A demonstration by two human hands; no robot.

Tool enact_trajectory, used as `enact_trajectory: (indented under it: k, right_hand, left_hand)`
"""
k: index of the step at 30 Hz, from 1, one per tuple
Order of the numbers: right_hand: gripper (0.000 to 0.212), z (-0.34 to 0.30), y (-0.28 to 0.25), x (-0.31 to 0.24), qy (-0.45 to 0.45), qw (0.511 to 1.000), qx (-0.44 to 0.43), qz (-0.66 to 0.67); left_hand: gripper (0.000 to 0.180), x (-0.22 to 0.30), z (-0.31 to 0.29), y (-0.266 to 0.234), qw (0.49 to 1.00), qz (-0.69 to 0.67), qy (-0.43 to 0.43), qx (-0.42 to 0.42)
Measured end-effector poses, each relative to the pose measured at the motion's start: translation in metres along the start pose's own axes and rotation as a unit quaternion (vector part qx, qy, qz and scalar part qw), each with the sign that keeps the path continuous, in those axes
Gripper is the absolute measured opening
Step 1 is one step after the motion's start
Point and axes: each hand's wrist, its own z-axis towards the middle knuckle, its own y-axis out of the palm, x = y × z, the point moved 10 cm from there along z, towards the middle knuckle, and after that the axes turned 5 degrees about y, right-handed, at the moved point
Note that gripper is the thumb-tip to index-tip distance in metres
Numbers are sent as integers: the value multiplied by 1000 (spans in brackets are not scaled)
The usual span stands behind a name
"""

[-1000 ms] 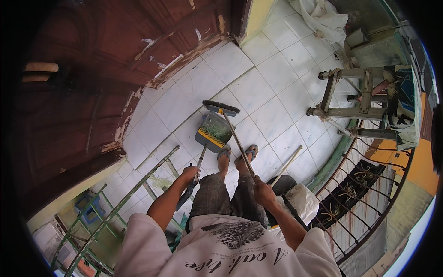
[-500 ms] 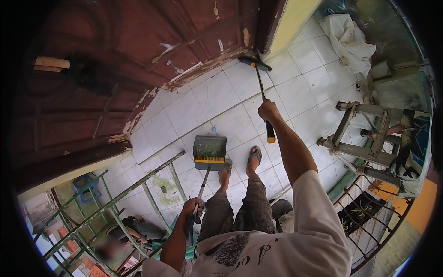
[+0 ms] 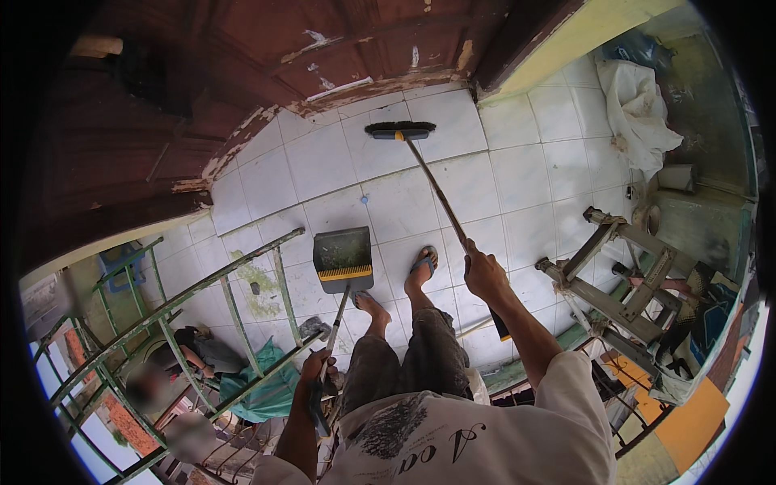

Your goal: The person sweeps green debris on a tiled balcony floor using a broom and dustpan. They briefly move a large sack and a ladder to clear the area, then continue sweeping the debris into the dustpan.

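Observation:
My right hand [image 3: 486, 276] is closed around the shaft of a broom [image 3: 436, 190]. The broom's wide dark head, with a yellow joint, is over the white tiles just before the brown door; whether its bristles touch the floor I cannot tell. A black grip with a yellow end sticks out behind that hand. My left hand [image 3: 318, 365] grips the long handle of a dustpan [image 3: 342, 246]. The grey pan, with a yellow comb-like strip, lies in front of my left foot, its open side toward the door. A small bluish round thing [image 3: 364, 200] lies on the tiles beyond the pan.
A worn brown door [image 3: 364, 48] stands ahead. Green metal rails [image 3: 178, 301] run along the left, with people beyond them. A metal stepladder [image 3: 638, 275] leans at the right, and a white sack [image 3: 634, 113] lies farther back. A low tile step edge crosses the floor.
The broom head has swung left from the door frame's corner to before the door. My right hand has come lower and nearer my body. The dustpan still lies by my left foot.

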Motion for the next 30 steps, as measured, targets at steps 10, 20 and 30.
enact_trajectory:
  k: [10,20,30]
  right_hand:
    - [53,85,63,4,-21,997,14,-73]
    - [50,30,19,-53,-21,988,34,-149]
    - [61,50,148,-58,-10,989,-10,-145]
  left_hand:
    - [11,-49,30,4,993,-114,7,-41]
    - [17,-43,0,-13,997,-69,41,-13]
    - [21,-59,9,-59,992,-109,69,-7]
